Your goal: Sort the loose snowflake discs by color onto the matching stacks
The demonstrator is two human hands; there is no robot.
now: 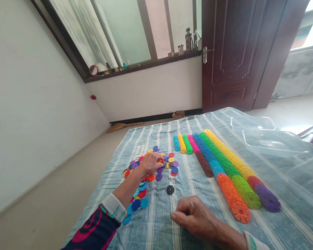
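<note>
My left hand (151, 163) reaches over a loose heap of notched plastic snowflake discs in many colours. Its thumb and forefinger close about an orange disc (161, 161) in the heap. Nearer to me lies my right hand (195, 216), curled into a loose fist on the cloth; whatever its fingers may hold is hidden. A single black disc (170, 189) lies flat between the hands. To the right, discs stand on edge in long colour-sorted rows, among them a yellow row (224, 152), a green row (221, 161) and an orange stretch (232, 198).
A striped blue-grey cloth (187, 239) covers the surface. Short cyan, yellow and green rows (187, 145) sit at the back. Clear plastic containers (276, 140) stand at the right. Beyond are a windowsill (146, 67) with small items and a dark red door (229, 52).
</note>
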